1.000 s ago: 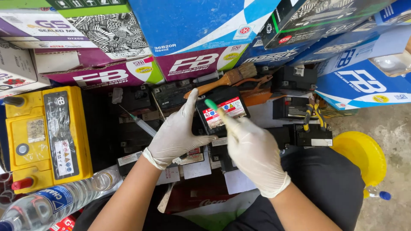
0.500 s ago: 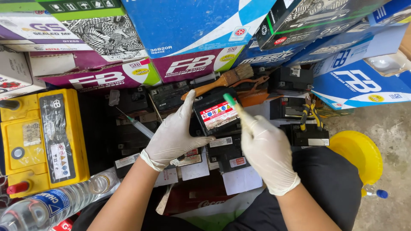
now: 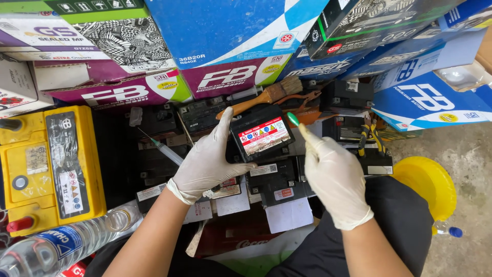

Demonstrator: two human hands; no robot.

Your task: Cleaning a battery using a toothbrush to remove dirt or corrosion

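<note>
A: Above the pile of black batteries (image 3: 266, 179), your white-gloved left hand (image 3: 207, 164) grips what?

B: You clamp the small black rectangular battery with a red-and-white label (image 3: 261, 136), thumb under, fingers on its left side.

A: Right?

B: Your gloved right hand (image 3: 335, 177) pinches a green-tipped tool (image 3: 293, 119) just beside the battery's right corner. Wooden-handled brush (image 3: 266, 96) lies behind.

Battery workshop: stacked battery boxes (image 3: 225, 36), loose batteries (image 3: 51, 164).

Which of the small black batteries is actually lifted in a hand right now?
The black battery with the red-and-white label, tilted up in the left hand; the other black batteries lie flat in the pile below.
</note>
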